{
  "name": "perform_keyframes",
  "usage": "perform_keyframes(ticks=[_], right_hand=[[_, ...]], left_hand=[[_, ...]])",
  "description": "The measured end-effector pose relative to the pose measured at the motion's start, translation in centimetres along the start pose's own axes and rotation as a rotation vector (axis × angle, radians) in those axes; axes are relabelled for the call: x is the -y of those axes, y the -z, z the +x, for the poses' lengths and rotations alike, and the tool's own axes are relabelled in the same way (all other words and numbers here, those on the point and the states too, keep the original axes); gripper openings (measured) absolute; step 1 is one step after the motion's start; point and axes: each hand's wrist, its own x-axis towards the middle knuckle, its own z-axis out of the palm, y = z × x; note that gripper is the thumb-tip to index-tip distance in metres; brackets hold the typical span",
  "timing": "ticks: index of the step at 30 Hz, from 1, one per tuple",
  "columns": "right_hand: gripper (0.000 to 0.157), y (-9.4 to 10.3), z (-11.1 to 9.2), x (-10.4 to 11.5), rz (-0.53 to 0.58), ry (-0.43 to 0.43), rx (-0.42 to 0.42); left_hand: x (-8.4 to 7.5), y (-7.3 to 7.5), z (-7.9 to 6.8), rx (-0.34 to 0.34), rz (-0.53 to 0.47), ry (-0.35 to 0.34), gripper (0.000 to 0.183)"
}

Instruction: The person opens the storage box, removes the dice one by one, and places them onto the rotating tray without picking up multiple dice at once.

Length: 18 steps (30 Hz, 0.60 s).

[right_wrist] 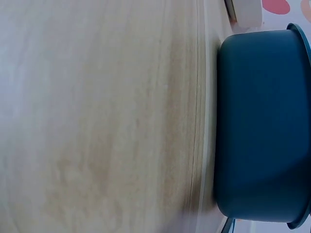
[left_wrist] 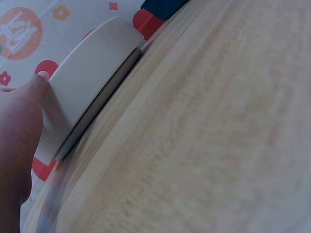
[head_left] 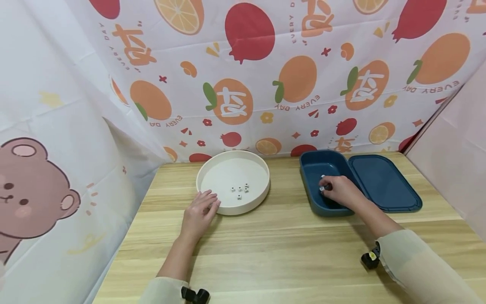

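Note:
My left hand [head_left: 199, 214] rests on the near left rim of a round cream tray [head_left: 222, 162], its fingers loosely extended. In the left wrist view the thumb [left_wrist: 41, 80] touches the top of the tray's outer wall [left_wrist: 92, 73]. Several small white dice [head_left: 239, 196] lie inside the tray. At the right, my right hand [head_left: 341, 192] reaches into a dark blue rectangular box [head_left: 322, 157] and pinches a white die [head_left: 322, 188] at its fingertips. Another die, partly visible, is just beyond those fingers. The right wrist view shows only the box's outer wall [right_wrist: 262, 126], not the hand.
A dark blue lid [head_left: 385, 181] lies flat against the right side of the box. Behind the wooden table [head_left: 265, 253] hangs a fruit-print cloth [head_left: 258, 109]. A white cloth with a bear print [head_left: 34, 190] hangs at the left.

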Motion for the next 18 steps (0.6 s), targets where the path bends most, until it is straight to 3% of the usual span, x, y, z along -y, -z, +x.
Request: perform_keyframes(ticks=[12,18], right_hand=[[0.028,0.01,-0.29,0.18,-0.010,0.046,-0.028],[0.019,-0.08,-0.17,0.14,-0.012,0.059,-0.027]], left_hand=[[0.00,0.10,0.05,0.018,0.011,0.015,0.014],[-0.11,0.20,0.01,0.023,0.011,0.020,0.015]])
